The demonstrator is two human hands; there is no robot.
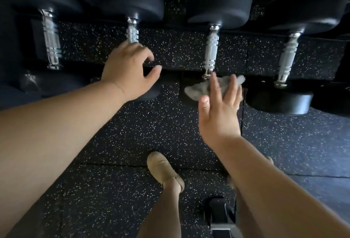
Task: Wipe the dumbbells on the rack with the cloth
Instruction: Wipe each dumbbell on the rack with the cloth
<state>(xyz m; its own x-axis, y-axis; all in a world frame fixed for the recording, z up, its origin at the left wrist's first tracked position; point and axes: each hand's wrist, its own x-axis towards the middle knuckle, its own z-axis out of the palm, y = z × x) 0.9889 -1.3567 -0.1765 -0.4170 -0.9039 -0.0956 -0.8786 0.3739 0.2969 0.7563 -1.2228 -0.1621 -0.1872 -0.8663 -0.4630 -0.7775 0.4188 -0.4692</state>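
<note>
Head view, centre frame: our right hand (219, 105) presses the cloth (198, 89) flat-fingered on a dumbbell (212, 48); our left hand (126, 71) grips its neighbour (132, 31). Unpinched, the cloth could slip off.

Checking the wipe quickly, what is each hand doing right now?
Left hand: curled, gripping the near end of a dumbbell.
Right hand: fingers straight, pressing the cloth on the next dumbbell's end.

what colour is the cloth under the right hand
Grey; the cloth shows best in the head view, pressed under the right hand.
</note>
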